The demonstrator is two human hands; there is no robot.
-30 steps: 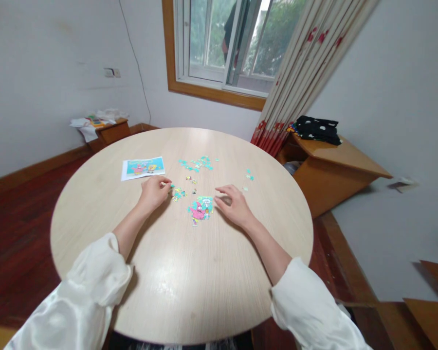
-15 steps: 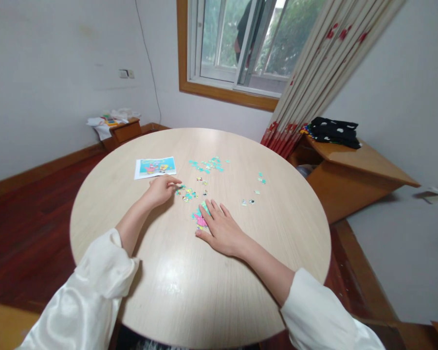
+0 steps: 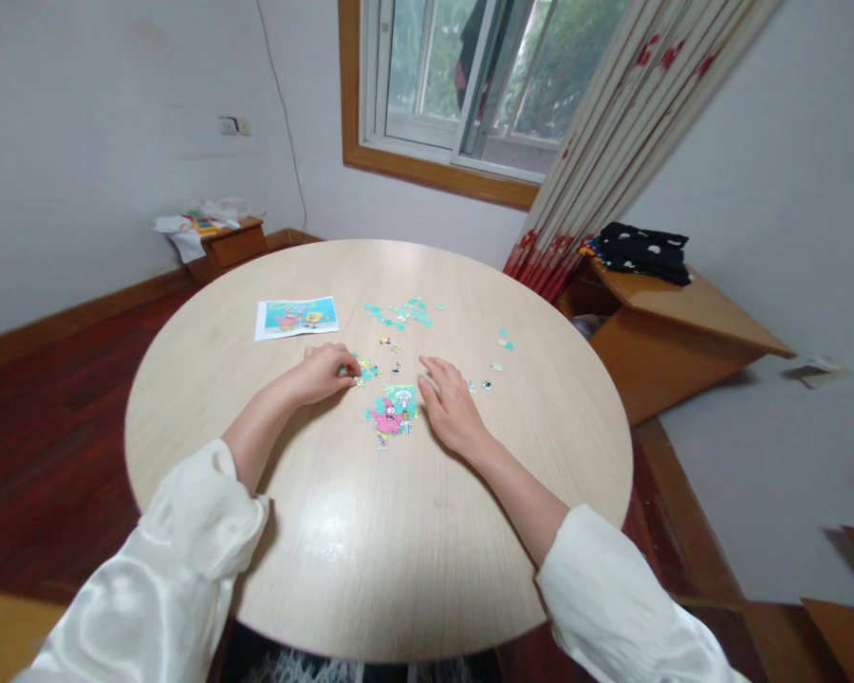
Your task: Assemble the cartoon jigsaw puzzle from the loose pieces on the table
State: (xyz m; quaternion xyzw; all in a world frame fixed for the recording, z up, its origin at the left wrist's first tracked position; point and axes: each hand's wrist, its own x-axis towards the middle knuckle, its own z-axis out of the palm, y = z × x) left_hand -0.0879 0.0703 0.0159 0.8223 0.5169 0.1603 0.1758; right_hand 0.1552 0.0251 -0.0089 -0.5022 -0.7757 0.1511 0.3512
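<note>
A partly joined jigsaw puzzle [image 3: 391, 415], with a pink starfish figure and a pale blue-green figure on it, lies flat near the table's middle. Just right of it, my right hand [image 3: 452, 406] is open, its fingers a little bent and holding nothing. My left hand [image 3: 324, 373] is closed in a pinch at a small cluster of loose puzzle pieces [image 3: 368, 368], left of and beyond the joined part. A puzzle piece [image 3: 359, 381] shows at its fingertips. The printed reference picture [image 3: 297, 318], with the same characters, lies beyond my left hand.
The round wooden table [image 3: 342, 569] carries more loose turquoise pieces [image 3: 402, 311] at the back and a few scattered pieces [image 3: 505, 340] on the right. A tilted wooden cabinet [image 3: 676, 332] with black cloth stands at the right, by the curtain [image 3: 626, 123].
My right hand has lifted off the joined puzzle and moved right, uncovering it. My left hand's fingers have curled into a pinch at the loose pieces. The view has shifted slightly.
</note>
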